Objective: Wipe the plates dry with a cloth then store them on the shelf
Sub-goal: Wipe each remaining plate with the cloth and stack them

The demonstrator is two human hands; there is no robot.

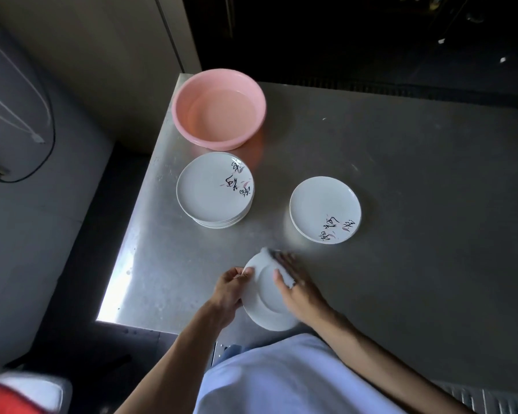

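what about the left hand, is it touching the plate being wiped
Touching. Head view: the left hand grips the rim of the plate, fingers curled over its edge.

Left hand (pixel 228 289) curled; right hand (pixel 295 283) palm-down

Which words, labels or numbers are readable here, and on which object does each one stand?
Top plate of the left stack: black brush characters near its right rim, too blurred to read.
Plate on the right: similar characters near its lower rim, also unreadable.
Pink basin, held plate, cloth: no text visible.
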